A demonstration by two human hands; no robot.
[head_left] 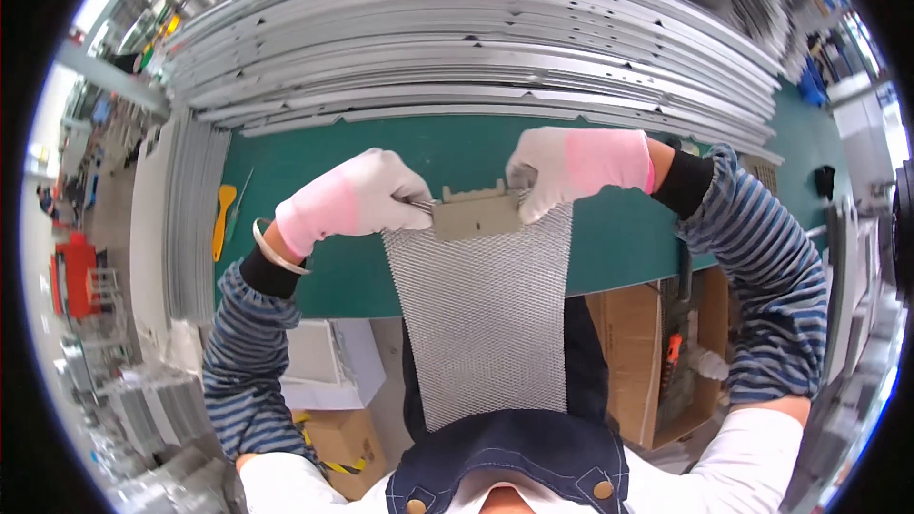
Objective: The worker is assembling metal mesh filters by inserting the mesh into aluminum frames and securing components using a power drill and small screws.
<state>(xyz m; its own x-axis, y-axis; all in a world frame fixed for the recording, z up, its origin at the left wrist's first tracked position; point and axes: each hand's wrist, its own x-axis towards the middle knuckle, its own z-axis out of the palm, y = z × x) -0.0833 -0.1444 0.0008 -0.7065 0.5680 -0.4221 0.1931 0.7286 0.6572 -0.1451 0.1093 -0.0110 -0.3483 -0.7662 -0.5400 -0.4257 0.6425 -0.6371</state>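
Observation:
A long silver mesh sheet (486, 324) hangs from the green tabletop's near edge toward my lap. At its far end sits a beige block-like piece (476, 216) with a toothed far edge and a small dark slot. My left hand (367, 192), in a white and pink glove, is closed on the mesh's far left corner, beside the block's left end. My right hand (562, 171), gloved alike, pinches the far right corner at the block's right end. The fingertips under the mesh are hidden.
Long grey metal profiles (476, 48) are stacked across the back of the green table (333, 295), with more along its left side. A yellow scraper (224, 219) and a thin green-handled tool (238, 211) lie at left. Below the near edge stand cardboard boxes (624, 352).

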